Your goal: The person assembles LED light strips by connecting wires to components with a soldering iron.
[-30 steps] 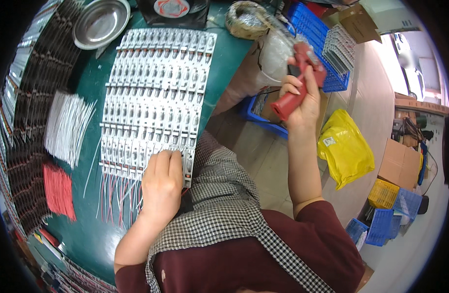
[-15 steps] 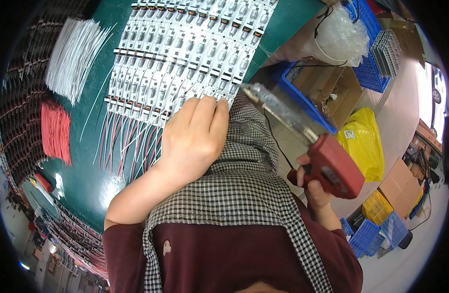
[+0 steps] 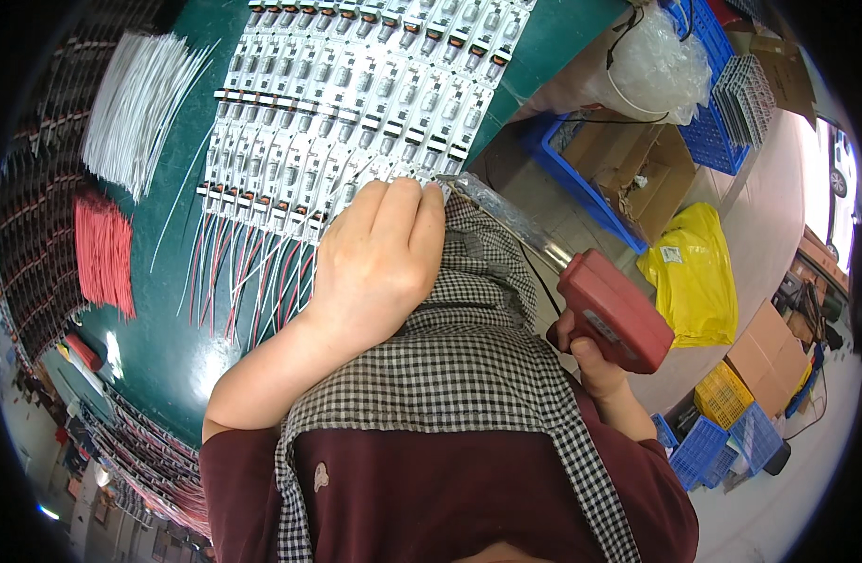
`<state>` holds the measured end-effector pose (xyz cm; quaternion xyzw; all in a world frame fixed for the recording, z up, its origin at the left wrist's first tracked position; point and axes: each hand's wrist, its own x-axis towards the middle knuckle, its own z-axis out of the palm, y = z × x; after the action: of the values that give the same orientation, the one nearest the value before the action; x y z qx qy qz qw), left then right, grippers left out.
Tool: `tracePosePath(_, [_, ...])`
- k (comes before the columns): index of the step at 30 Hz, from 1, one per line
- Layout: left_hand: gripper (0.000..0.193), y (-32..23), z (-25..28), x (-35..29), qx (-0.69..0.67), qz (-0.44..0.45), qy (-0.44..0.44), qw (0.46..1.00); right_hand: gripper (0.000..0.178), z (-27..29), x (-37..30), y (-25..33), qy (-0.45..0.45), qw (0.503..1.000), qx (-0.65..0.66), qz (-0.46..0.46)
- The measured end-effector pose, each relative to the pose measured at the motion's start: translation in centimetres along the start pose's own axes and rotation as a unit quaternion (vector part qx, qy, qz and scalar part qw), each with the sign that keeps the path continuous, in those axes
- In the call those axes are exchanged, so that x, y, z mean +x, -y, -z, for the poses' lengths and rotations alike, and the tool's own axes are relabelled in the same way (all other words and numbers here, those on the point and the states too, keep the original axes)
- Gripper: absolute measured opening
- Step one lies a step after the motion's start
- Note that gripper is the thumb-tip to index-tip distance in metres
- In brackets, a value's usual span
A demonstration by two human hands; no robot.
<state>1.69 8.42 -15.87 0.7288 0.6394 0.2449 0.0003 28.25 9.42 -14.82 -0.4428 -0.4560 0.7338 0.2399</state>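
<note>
A panel of white circuit boards [image 3: 299, 141] lies on the green table, with rows of small parts and black-and-white bands across it. Red, white and dark wires [image 3: 248, 272] hang from its near left edge. My left hand [image 3: 379, 253] rests at the panel's near edge, fingers pressed together and bent down; the fingertips and anything pinched in them are hidden. A red soldering gun [image 3: 618, 314] is gripped in my right hand [image 3: 590, 361]. Its long metal barrel points up and left, and the tip is at the panel's near right corner, beside my left fingers.
Bundles of white wires [image 3: 135, 113] and red wires [image 3: 104, 253] lie on the green table [image 3: 168, 366] at left. Racks of wired parts [image 3: 41, 188] line the far left. On the floor at right are a blue crate [image 3: 581, 202] with cardboard and a yellow bag [image 3: 698, 281].
My right hand has moved the soldering gun up and left, bringing its tip to the panel's corner near my left fingers. The left hand has shifted only slightly.
</note>
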Motion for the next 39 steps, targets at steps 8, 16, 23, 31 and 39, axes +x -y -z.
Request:
tracePosePath(8, [0.019, -0.1, 0.3, 0.1, -0.006, 0.000, 0.021, 1.000, 0.063, 0.5, -0.9, -1.1, -0.043, 0.983, -0.162, 0.081])
tracePosePath(16, [0.018, -0.1, 0.2, 0.0, 0.002, 0.002, 0.019, 1.000, 0.066, 0.4, -0.5, -0.2, -0.021, 0.998, -0.044, 0.042])
tracePosePath(23, [0.016, -0.3, -0.1, -0.1, 0.027, 0.000, 0.005, 1.000, 0.069, 1.6, 0.0, -1.4, 0.057, 0.916, -0.381, 0.110])
tracePosePath(31, [0.013, -0.4, 0.0, 0.0, 0.043, 0.002, 0.011, 0.999, 0.070, 0.1, -0.3, -0.9, -0.036, 0.979, -0.167, 0.107])
tracePosePath(39, [0.014, -0.6, 0.3, 0.1, 0.047, 0.005, 0.020, 0.999, 0.059, -0.5, 0.2, -0.8, -0.033, 0.985, -0.148, 0.083])
